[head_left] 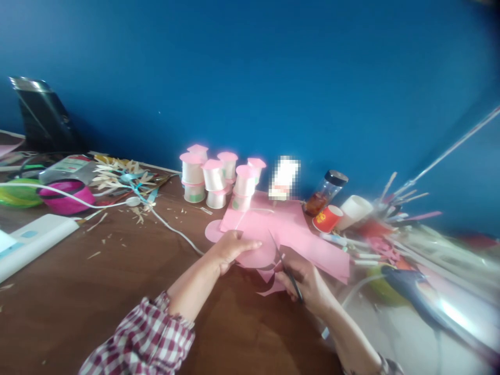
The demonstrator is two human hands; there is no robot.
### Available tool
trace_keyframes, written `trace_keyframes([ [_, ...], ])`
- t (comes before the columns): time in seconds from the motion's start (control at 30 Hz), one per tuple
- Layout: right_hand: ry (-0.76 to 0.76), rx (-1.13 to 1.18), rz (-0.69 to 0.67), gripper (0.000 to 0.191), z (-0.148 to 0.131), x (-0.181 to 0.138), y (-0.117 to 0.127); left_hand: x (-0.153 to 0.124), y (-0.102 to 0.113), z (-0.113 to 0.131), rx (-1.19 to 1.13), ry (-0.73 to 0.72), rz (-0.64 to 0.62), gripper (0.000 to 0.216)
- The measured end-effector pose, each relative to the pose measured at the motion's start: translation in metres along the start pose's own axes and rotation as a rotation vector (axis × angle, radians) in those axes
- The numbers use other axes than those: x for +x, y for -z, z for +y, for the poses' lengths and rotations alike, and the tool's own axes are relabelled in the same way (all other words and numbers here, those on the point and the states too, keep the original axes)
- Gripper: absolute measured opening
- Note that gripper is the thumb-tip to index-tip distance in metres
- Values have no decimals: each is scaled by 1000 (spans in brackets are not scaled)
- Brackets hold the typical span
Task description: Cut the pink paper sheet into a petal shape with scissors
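Observation:
My left hand (230, 251) pinches a rounded piece of pink paper (258, 253) at its left side, thumb on top. A pair of scissors (279, 251) is gripped in my right hand (302, 284), its blades at the paper's right edge. Curled pink offcuts (273, 286) hang below that edge, close to my right fingers. Underneath and behind lie larger pink sheets (289, 216). Another rounded pink piece (214, 230) shows to the left of my left hand.
White spools with pink tops (214, 177) stand in stacks by the blue wall. At the right are a dark-lidded jar (327, 191), a red paper cup (328, 217) and a blurred glue gun (425, 297). A white power strip (37, 245) and pink tape roll (67, 197) lie left.

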State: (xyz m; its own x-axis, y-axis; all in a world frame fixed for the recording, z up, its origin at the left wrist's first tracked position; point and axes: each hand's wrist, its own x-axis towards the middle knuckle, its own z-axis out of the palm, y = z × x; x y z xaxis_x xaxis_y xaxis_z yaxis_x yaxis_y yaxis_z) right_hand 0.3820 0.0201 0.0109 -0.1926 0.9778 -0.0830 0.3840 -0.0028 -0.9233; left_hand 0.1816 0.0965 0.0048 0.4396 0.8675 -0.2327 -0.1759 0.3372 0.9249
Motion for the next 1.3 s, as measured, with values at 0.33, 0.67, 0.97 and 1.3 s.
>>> trace_keyframes([
  [0.33, -23, 35, -15, 21, 2, 1, 0, 0, 0, 0, 21, -2, 23, 39],
  [0.67, -37, 44, -54, 27, -6, -1, 1, 1, 2, -2, 48, 20, 32, 37],
  [0.97, -33, 53, -58, 29, -13, -2, 1, 2, 1, -6, 59, -2, 28, 40],
  [1.3, -14, 49, -45, 30, -12, -2, 0, 0, -3, -4, 14, 5, 35, 41],
])
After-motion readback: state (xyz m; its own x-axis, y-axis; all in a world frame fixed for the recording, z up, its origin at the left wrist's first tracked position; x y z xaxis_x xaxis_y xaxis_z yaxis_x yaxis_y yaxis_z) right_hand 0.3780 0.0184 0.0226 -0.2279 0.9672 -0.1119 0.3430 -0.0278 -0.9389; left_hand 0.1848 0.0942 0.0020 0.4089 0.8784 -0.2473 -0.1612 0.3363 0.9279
